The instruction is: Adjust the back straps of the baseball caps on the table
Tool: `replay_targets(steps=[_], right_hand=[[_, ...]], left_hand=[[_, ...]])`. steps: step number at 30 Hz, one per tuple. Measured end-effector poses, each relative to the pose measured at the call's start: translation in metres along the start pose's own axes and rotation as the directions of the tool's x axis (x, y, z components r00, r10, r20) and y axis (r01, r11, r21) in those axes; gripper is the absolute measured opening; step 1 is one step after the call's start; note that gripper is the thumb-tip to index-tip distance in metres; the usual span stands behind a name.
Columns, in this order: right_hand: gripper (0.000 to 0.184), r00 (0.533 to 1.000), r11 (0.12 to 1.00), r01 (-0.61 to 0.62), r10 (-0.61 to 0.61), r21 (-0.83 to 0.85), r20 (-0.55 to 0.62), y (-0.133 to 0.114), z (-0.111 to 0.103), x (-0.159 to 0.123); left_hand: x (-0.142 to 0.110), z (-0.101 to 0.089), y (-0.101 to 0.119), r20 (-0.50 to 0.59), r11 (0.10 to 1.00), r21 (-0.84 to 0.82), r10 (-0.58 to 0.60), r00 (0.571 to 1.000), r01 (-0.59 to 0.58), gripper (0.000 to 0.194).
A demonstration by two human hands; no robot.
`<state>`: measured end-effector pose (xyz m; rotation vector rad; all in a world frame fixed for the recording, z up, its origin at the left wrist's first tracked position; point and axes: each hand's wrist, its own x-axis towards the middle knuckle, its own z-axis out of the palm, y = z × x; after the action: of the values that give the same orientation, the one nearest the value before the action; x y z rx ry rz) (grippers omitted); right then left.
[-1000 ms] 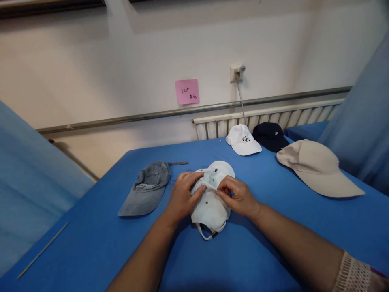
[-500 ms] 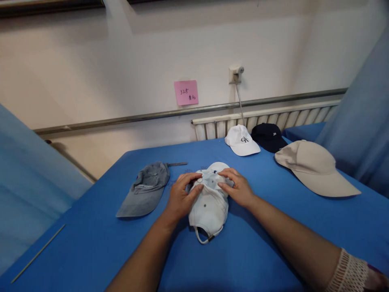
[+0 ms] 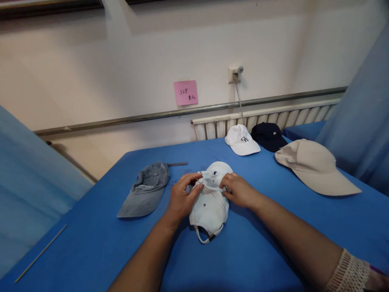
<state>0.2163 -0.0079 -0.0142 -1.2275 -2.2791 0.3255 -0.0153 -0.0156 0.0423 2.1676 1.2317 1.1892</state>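
A white cap (image 3: 209,205) lies on the blue table (image 3: 267,243), its strap end toward me and its brim pointing away. My left hand (image 3: 181,197) grips the cap's left side, thumb on the crown and fingers curled over the fold near the brim. My right hand (image 3: 238,189) pinches the cap's right side at the same fold, fingers bent and pressed on the fabric. Both hands hold the crown folded in on itself.
A grey cap (image 3: 146,188) lies left of my hands. At the back are a white cap with a black logo (image 3: 241,140), a dark navy cap (image 3: 269,136) and a large beige cap (image 3: 314,167). A thin stick (image 3: 39,253) lies near the left edge. Blue curtains hang at both sides.
My right hand went from a pinch to lying flat on the cap, and is now curled back into a pinch at the fold. The cap shifted slightly. My left hand stayed in place.
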Motion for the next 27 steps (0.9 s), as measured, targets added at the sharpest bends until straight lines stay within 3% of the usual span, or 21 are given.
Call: replay_targets(steps=[4, 8, 13, 16, 18, 23, 27], right_hand=[[0.014, 0.998, 0.999, -0.038, 0.036, -0.035, -0.051, -0.004, 0.0, 0.002], [0.015, 0.972, 0.973, -0.076, 0.12, 0.216, -0.202, 0.0, -0.001, 0.003], [0.016, 0.954, 0.764, 0.056, 0.148, 0.642, -0.259, 0.014, 0.003, 0.004], [0.015, 0.966, 0.648, 0.083, 0.134, 0.757, -0.22, 0.019, 0.006, 0.004], [0.01, 0.969, 0.669, 0.048, 0.148, 0.742, -0.196, 0.017, 0.006, 0.003], [0.011, 0.972, 0.878, 0.051, 0.065, 0.476, -0.224, 0.006, 0.002, 0.001], [0.012, 0.971, 0.871, 0.11, 0.008, 0.479, -0.237, 0.007, 0.003, 0.003]], left_hand=[[0.0, -0.001, -0.001, 0.006, 1.0, -0.005, -0.006, 1.0, 0.006, 0.026], [0.0, -0.002, -0.003, -0.01, 0.999, -0.04, -0.023, 1.0, 0.022, 0.029], [0.001, -0.003, -0.004, -0.036, 0.996, -0.066, -0.058, 0.998, 0.056, 0.027], [0.001, -0.002, -0.001, -0.054, 0.997, -0.058, -0.051, 0.997, 0.048, 0.024], [0.001, -0.001, 0.0, -0.057, 0.999, -0.035, -0.033, 0.998, 0.031, 0.022], [0.001, -0.003, 0.002, -0.079, 0.996, 0.075, 0.049, 0.996, -0.043, 0.02], [0.001, -0.004, 0.002, -0.088, 0.985, 0.157, 0.087, 0.992, -0.072, 0.019]])
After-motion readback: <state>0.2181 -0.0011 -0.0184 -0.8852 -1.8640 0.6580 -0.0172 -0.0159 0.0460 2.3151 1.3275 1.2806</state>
